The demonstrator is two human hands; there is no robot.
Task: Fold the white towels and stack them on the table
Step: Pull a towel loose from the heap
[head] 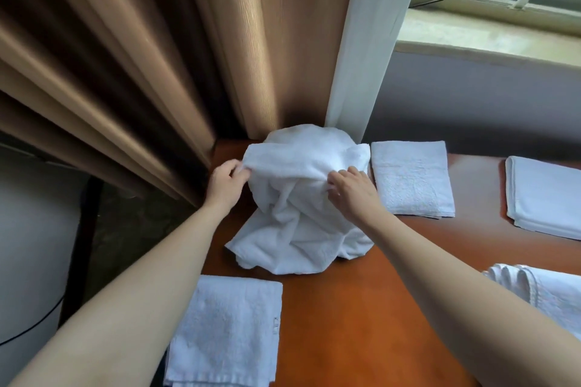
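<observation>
A crumpled white towel (301, 198) is heaped at the far left of the brown wooden table (377, 308). My left hand (224, 184) pinches its upper left edge. My right hand (352, 190) pinches a fold on its right side. The top of the towel is lifted while its lower part rests bunched on the table. A folded white towel (412, 179) lies flat just right of the heap. Another folded towel (226, 333) lies at the near left corner.
A folded white towel (544, 198) lies at the far right and another (540, 289) at the right edge, nearer me. Brown curtains (141, 56) hang behind and left of the table. A window sill (487, 31) is at the upper right.
</observation>
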